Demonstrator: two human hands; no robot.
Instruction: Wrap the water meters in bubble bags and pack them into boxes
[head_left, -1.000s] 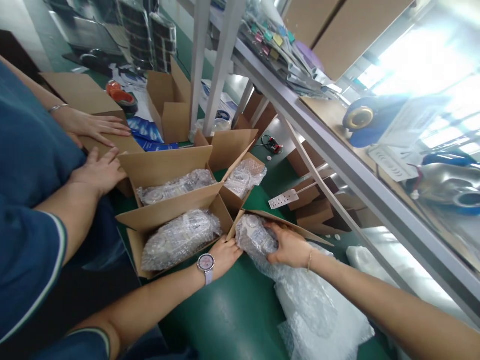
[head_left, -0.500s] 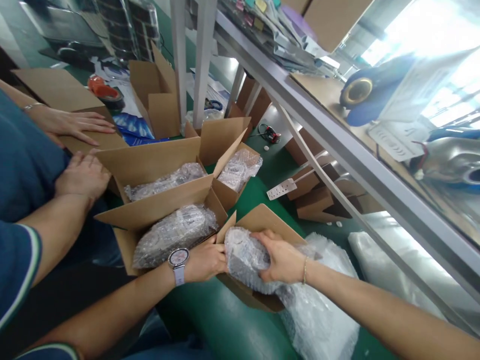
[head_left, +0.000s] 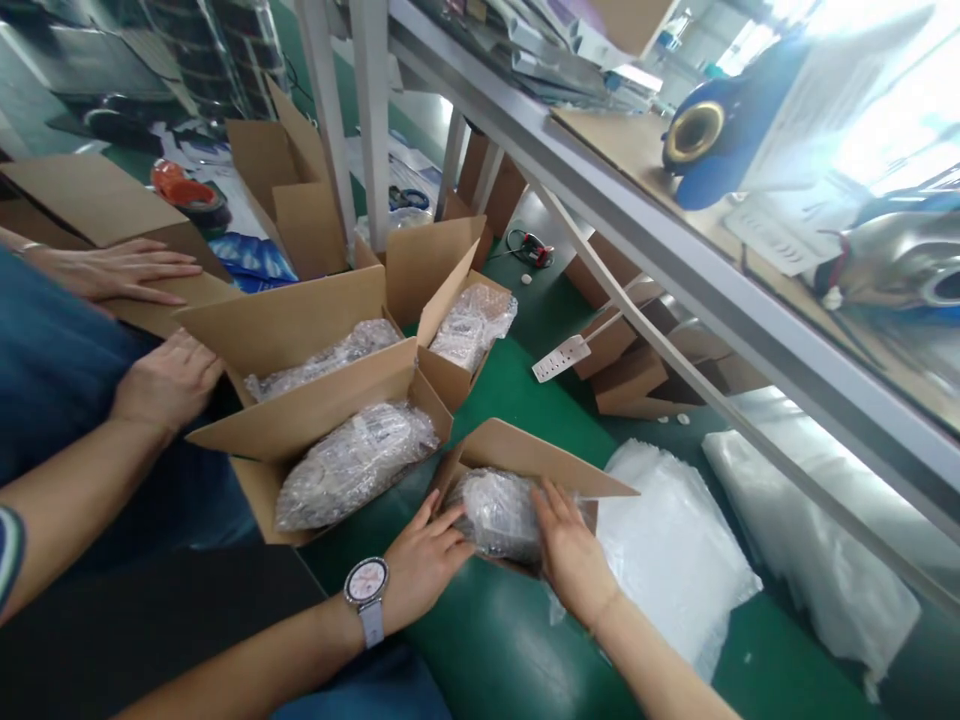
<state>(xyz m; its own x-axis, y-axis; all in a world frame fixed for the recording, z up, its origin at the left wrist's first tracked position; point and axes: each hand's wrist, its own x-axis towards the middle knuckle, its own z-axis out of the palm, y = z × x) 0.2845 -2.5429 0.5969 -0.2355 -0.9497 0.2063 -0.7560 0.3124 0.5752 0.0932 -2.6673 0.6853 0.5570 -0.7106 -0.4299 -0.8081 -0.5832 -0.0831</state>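
Note:
A small open cardboard box (head_left: 525, 455) lies on the green table in front of me. Inside it sits a bubble-wrapped bundle (head_left: 495, 510). My left hand (head_left: 424, 555), with a watch on its wrist, rests with fingers spread on the bundle's left side. My right hand (head_left: 570, 550) lies flat on the bundle's right side, fingers stretched out. Neither hand grips anything.
Three open boxes with wrapped bundles (head_left: 352, 460) (head_left: 322, 355) (head_left: 472, 325) stand to the left and behind. Another person's hands (head_left: 165, 380) (head_left: 112, 268) rest on cardboard at the left. Sheets of bubble wrap (head_left: 675, 550) lie to the right. A metal shelf frame (head_left: 675, 280) crosses above; a power strip (head_left: 561, 358) lies beyond.
The bundle went down into the small box. My right hand let go of it and now lies flat on it, and my left hand opened against its side. The view shifted.

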